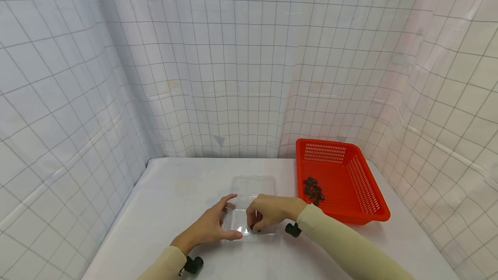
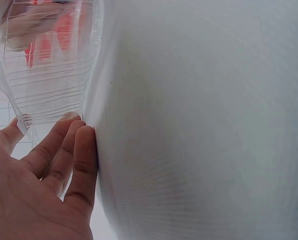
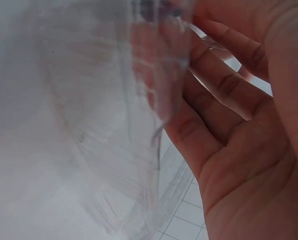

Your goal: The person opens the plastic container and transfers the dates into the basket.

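Observation:
A clear plastic clamshell box (image 1: pixel 243 217) lies on the white table with its lid (image 1: pixel 254 185) folded back to the far side. Over the box's near part, my right hand (image 1: pixel 268 211) pinches a small dark oval piece (image 1: pixel 253 227) between thumb and fingers. That dark piece (image 3: pixel 158 10) shows blurred through the plastic in the right wrist view. My left hand (image 1: pixel 210 226) rests against the box's left side, thumb by the near edge and fingers spread toward the hinge. In the left wrist view, its fairly straight fingers (image 2: pixel 81 160) touch the ridged clear wall.
A red perforated plastic basket (image 1: pixel 342 185) stands on the right of the table. Several dark brown, glossy oval pieces (image 1: pixel 313 190) lie at its left inside. White grid-patterned curtains (image 1: pixel 241 64) enclose the table at the back and both sides.

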Demonstrator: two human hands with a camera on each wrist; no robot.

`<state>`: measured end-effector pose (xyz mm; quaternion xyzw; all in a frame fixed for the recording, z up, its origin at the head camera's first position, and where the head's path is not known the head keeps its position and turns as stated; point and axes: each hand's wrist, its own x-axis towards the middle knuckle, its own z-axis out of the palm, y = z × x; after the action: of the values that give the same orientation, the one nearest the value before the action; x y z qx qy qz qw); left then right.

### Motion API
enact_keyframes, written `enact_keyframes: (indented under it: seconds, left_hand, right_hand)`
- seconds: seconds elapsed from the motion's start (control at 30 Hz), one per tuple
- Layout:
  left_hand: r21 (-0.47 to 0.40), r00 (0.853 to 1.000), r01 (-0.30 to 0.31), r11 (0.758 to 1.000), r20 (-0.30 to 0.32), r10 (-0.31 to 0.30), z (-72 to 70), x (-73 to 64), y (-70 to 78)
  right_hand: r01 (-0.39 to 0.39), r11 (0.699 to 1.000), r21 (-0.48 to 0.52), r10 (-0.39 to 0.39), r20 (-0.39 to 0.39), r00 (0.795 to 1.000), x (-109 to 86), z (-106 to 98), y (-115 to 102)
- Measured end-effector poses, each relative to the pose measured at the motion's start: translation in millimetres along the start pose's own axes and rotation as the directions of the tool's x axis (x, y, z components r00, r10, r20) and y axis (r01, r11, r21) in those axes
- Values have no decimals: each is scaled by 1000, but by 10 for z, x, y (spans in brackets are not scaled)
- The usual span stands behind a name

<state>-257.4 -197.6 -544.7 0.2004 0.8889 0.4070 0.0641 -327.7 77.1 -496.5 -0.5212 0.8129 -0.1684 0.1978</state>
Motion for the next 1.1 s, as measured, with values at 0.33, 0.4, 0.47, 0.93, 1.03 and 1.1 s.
enact_keyframes:
  seconds: [0.33,0.4,0.47,0.93,1.03,1.1]
  left_hand:
    - [-11,1000,5,1000,5,-4,-3,10,-14]
    - [-16,1000,9,1000,7,-9,-5,9,-8]
    - [-17,1000,11,1000,8,-11,-3,11,-7]
    - [-2,1000,12,1000,5,-12,0,25,-24]
    - [-7,1000,13,1000,7,-13,-2,25,-24]
    - [-7,1000,14,1000,7,-14,-2,25,-26]
  right_hand:
    - [-12,1000,10,12,-52,999,-79,-1,-10]
    - [-7,1000,11,8,-62,998,-88,1,-2]
    - [-2,1000,12,3,-71,997,-100,0,-2]
    - [78,997,29,-73,-138,988,-218,-63,-86]
    - [89,995,39,-82,-160,984,-242,-69,-92]
    - [83,995,49,-74,-166,983,-258,-76,-96]
